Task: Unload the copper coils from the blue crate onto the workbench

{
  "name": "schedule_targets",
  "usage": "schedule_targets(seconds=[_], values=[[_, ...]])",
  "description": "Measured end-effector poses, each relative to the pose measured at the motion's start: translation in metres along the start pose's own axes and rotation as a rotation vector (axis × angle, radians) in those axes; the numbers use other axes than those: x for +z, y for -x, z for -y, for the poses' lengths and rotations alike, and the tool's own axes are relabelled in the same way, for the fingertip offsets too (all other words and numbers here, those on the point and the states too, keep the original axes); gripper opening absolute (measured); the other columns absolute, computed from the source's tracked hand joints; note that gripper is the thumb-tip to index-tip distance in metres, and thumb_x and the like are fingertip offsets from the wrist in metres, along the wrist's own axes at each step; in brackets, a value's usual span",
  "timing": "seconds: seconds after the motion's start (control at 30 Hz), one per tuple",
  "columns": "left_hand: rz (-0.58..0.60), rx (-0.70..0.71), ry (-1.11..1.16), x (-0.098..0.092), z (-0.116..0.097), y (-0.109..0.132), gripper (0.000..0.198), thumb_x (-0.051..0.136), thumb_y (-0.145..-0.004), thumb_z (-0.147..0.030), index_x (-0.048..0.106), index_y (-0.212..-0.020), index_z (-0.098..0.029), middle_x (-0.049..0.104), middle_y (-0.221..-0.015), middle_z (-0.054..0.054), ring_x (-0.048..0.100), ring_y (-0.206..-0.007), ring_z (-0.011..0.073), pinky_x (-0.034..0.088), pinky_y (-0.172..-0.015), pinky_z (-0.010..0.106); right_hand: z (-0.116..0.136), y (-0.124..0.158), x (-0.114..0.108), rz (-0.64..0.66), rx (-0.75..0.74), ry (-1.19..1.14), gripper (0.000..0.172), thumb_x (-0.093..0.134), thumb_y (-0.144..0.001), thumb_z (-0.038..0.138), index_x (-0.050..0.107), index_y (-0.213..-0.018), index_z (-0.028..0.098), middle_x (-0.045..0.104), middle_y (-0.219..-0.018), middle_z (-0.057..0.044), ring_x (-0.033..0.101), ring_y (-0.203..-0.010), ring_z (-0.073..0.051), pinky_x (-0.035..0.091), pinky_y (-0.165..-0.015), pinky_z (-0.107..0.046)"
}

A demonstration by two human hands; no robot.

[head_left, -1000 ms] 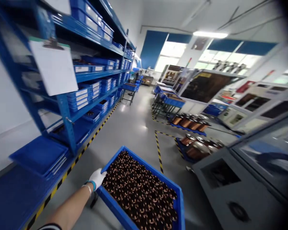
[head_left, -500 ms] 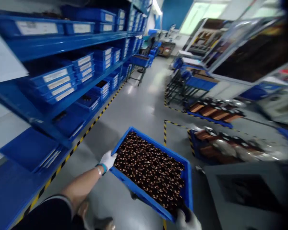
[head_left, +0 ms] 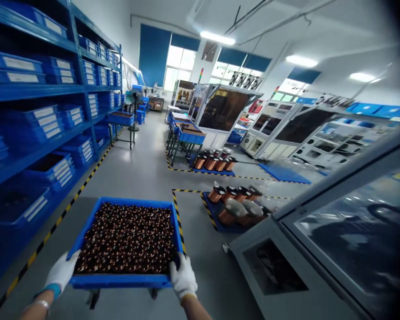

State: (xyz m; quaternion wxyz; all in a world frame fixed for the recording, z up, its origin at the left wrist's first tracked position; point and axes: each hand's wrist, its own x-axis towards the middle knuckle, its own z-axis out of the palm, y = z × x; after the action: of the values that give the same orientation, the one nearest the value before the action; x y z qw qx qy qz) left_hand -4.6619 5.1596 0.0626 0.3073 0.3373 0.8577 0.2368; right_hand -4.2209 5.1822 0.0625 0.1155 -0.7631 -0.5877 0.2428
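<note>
A blue plastic tray [head_left: 120, 281] filled with many small dark parts with copper-coloured windings [head_left: 126, 238] is in front of me. Dark wheeled legs show below its near edge. My left hand [head_left: 62, 271], in a white glove with a teal cuff, is closed around the tray's near left corner. On the near right corner, my right hand [head_left: 184, 276] grips the rim, also gloved in white. The fingers of both hands are partly hidden behind the tray's edges.
Blue shelving [head_left: 40, 94] with stacked labelled bins lines the left side. A grey machine cabinet [head_left: 253, 275] stands close on the right. Copper wire spools [head_left: 231, 193] sit on a blue pallet [head_left: 216, 224] beyond it. The grey floor aisle [head_left: 143, 164] runs ahead, bordered by yellow-black tape.
My view has swung right and up, showing more machines and ceiling. The tray now lies squarer and further left in view, and my right hand has come fully into sight on its corner.
</note>
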Motion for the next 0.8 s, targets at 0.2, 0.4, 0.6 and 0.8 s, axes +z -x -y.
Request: schedule_targets(seconds=[0.2,0.4,0.6,0.8], values=[[-0.006,0.068,0.088,0.024,-0.089,-0.126,0.051,0.054,-0.065,-0.056,0.064,-0.097,-0.018,0.068,-0.116,0.016,0.056,-0.121,0.0396,0.044,-0.104,0.044,0.035,-0.122,-0.002,-0.078,0.005,-0.054,0.047,0.042,-0.090,0.037,0.052,-0.134,0.023,0.054,-0.127,-0.011,0.063,-0.107,-0.025,0.048,-0.093,-0.034],[-0.006,0.053,0.066,0.043,-0.204,-0.238,0.065,0.048,-0.073,-0.061,0.063,-0.108,-0.010,0.061,-0.129,0.022,0.050,-0.129,0.0390,0.042,-0.108,0.043,0.091,-0.245,-0.025,-0.092,0.053,-0.069,0.046,0.042,-0.090,0.037,0.052,-0.133,0.023,0.054,-0.127,-0.009,0.063,-0.107,-0.023,0.047,-0.093,-0.031],[0.111,0.108,-0.032,0.065,-0.325,-0.341,0.062,0.043,-0.081,-0.059,0.064,-0.113,-0.010,0.066,-0.120,0.020,0.058,-0.118,0.0380,0.047,-0.101,0.043,0.137,-0.380,-0.050,-0.098,0.077,-0.057,0.046,0.043,-0.090,0.035,0.051,-0.133,0.021,0.053,-0.127,-0.010,0.062,-0.108,-0.023,0.046,-0.093,-0.031],[0.057,0.138,-0.067,0.107,-0.430,-0.455,0.065,0.043,-0.082,-0.061,0.064,-0.116,-0.010,0.065,-0.124,0.018,0.058,-0.120,0.0349,0.048,-0.100,0.039,0.174,-0.544,-0.078,-0.130,0.075,-0.039,0.046,0.043,-0.090,0.039,0.052,-0.132,0.023,0.054,-0.123,-0.008,0.062,-0.105,-0.023,0.046,-0.090,-0.032]])
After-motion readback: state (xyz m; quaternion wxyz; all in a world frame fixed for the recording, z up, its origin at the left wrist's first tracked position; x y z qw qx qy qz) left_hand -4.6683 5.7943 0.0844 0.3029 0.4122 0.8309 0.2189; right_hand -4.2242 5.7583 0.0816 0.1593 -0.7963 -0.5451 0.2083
